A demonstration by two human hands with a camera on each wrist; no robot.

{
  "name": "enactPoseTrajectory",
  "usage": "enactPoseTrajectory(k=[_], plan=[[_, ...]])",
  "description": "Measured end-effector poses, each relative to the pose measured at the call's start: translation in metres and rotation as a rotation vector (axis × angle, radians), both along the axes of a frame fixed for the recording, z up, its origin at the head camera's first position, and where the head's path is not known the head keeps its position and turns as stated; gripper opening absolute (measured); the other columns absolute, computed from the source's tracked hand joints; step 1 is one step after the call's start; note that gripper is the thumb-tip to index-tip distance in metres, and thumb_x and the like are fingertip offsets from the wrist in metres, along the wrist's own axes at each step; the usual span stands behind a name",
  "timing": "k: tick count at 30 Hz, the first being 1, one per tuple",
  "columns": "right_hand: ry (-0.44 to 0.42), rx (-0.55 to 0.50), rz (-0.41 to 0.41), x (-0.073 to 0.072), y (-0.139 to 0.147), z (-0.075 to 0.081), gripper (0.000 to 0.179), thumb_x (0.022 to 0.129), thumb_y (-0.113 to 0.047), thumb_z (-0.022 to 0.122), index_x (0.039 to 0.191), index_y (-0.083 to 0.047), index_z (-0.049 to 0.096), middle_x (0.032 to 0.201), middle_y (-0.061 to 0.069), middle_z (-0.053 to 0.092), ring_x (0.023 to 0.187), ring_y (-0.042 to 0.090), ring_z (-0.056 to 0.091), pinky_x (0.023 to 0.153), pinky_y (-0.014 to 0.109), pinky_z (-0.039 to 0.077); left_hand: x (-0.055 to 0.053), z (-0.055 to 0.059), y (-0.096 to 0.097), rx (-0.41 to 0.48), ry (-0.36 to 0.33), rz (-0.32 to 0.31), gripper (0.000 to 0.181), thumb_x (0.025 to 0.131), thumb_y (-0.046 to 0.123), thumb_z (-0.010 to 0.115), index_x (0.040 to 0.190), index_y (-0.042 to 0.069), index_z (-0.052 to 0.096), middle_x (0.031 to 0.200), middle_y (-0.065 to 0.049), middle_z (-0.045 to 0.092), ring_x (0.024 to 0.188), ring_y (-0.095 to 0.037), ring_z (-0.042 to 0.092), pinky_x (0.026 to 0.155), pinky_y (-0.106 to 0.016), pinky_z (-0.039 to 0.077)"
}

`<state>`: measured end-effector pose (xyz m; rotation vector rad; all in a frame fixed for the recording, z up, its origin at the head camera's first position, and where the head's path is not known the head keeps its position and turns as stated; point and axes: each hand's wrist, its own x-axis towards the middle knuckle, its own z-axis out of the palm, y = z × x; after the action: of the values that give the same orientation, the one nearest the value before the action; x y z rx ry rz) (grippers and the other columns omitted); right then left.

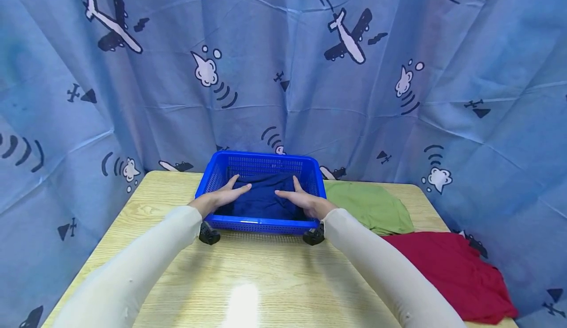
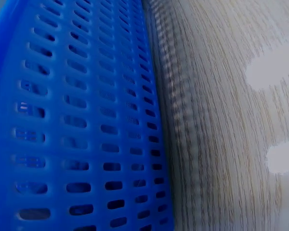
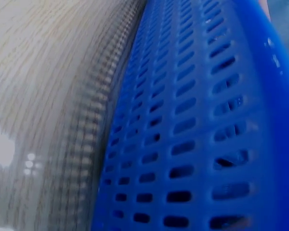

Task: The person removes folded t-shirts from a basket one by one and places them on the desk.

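Note:
A blue plastic basket [image 1: 261, 223] with slotted walls stands toward the back of the table, and a dark navy cloth [image 1: 263, 197] lies inside it. My left hand [image 1: 225, 195] reaches over the near left part of the basket, thumb and fingers spread apart above the cloth. On the other side, my right hand [image 1: 303, 199] reaches in the same way, its thumb pointing inward. Neither hand grips anything. Both wrist views are filled by the basket's near wall [image 2: 91, 110] and hide the hands' work; the right one shows its rim [image 3: 279, 96] too.
Right of the basket lies a green cloth [image 1: 369, 207], with a red cloth [image 1: 452, 274] nearer the table's right edge. The wooden table [image 1: 208, 278] extends in front. A blue curtain [image 1: 274, 72] with airplane prints hangs close behind and along both sides.

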<state>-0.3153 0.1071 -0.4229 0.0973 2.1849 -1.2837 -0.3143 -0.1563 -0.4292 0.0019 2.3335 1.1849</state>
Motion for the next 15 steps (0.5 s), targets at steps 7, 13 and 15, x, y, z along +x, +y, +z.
enactPoseTrajectory(k=[7, 13, 15], plan=[[0.01, -0.021, 0.009, -0.003, 0.0027, 0.0001, 0.105, 0.096, -0.056, 0.059, 0.159, -0.034, -0.023, 0.17, 0.009, -0.021, 0.157, 0.042, -0.009, 0.122, 0.07, 0.005, -0.0016, -0.003, -0.006, 0.014, 0.01, -0.001, 0.096, 0.098, 0.06, 0.049, 0.162, 0.026, -0.014, 0.171, -0.014, -0.013, 0.158, -0.042, -0.005, 0.125, -0.065, 0.009], [-0.031, -0.064, 0.031, -0.0044, 0.0059, 0.0008, 0.107, 0.098, -0.053, 0.058, 0.157, -0.034, -0.028, 0.168, 0.008, -0.028, 0.157, 0.04, -0.012, 0.124, 0.065, 0.003, 0.0014, 0.0008, -0.0067, -0.007, -0.004, -0.043, 0.088, 0.099, 0.053, 0.054, 0.165, 0.021, 0.004, 0.171, -0.018, 0.0, 0.157, -0.046, 0.003, 0.122, -0.069, 0.012], [-0.042, -0.065, 0.048, -0.0035, 0.0051, 0.0009, 0.106, 0.098, -0.054, 0.058, 0.157, -0.035, -0.027, 0.168, 0.008, -0.027, 0.157, 0.039, -0.013, 0.125, 0.065, 0.002, 0.0024, 0.0025, -0.0057, -0.016, -0.015, -0.046, 0.084, 0.099, 0.054, 0.055, 0.164, 0.021, 0.014, 0.171, -0.019, 0.007, 0.157, -0.045, 0.007, 0.123, -0.068, 0.013]])
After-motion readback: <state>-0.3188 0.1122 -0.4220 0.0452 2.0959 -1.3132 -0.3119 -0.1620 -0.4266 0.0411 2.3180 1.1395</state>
